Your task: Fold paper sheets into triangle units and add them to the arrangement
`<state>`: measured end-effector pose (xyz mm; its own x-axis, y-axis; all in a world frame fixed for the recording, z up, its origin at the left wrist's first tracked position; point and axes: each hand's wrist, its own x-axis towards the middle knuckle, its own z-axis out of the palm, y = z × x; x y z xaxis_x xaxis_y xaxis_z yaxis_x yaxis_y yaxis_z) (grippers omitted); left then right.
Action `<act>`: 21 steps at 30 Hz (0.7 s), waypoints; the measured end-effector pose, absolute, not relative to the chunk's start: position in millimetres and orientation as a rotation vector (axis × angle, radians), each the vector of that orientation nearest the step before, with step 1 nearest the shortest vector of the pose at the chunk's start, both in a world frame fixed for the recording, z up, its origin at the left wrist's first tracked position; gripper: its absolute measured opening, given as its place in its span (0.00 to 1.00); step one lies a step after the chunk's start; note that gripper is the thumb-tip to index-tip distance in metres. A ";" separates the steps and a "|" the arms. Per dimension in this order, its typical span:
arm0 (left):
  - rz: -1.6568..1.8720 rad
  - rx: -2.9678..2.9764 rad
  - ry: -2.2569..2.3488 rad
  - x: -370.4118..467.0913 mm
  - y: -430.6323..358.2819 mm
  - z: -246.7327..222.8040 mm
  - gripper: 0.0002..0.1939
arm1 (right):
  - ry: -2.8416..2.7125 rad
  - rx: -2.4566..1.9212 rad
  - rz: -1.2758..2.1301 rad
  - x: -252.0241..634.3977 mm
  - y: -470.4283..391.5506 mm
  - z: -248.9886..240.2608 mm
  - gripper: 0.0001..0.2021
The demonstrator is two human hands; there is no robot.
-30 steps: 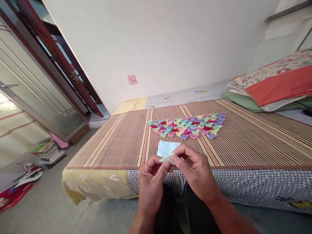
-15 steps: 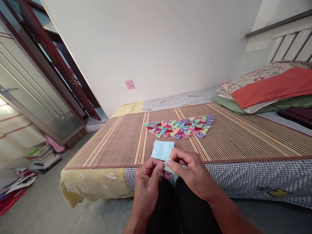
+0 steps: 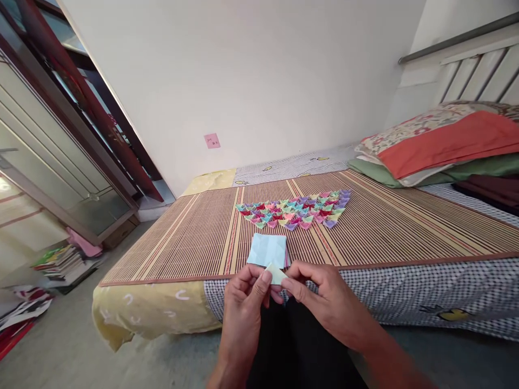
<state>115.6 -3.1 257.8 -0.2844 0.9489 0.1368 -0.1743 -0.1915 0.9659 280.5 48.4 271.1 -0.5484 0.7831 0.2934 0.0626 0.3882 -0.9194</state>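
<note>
A small pale green piece of folded paper is held between both hands over the bed's front edge. My left hand pinches its left side between thumb and fingers. On the right side, my right hand grips its corner in the same way. Just beyond the fingers lies a stack of square paper sheets, light blue on top with pink edges showing. Farther back on the striped mat, several small folded paper pieces in many colours sit in rows.
Pillows and dark folded cloth lie at the bed's right. A pink note is on the wall. Books are stacked on the floor at left, near a glass-panelled door.
The pale green paper now shows more of its face, as a peaked shape between the fingers. My right hand has moved slightly down. The whole view has shifted a little.
</note>
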 end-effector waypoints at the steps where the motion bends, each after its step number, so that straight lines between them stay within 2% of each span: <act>1: 1.620 1.026 1.146 117.0 -2.4 257.7 0.15 | -1.882 -0.722 1.198 280.1 48.1 270.0 0.16; 9: 1.549 1.087 1.199 120.2 -2.7 259.1 0.10 | -1.890 -0.813 1.003 280.9 51.7 260.6 0.18; 16: 1.404 1.033 1.125 114.5 1.0 261.5 0.12 | -1.982 -0.774 0.874 287.0 52.7 253.5 0.18; 21: 1.332 1.105 1.206 115.5 1.6 265.1 0.13 | -1.991 -0.784 1.031 288.9 54.1 256.6 0.16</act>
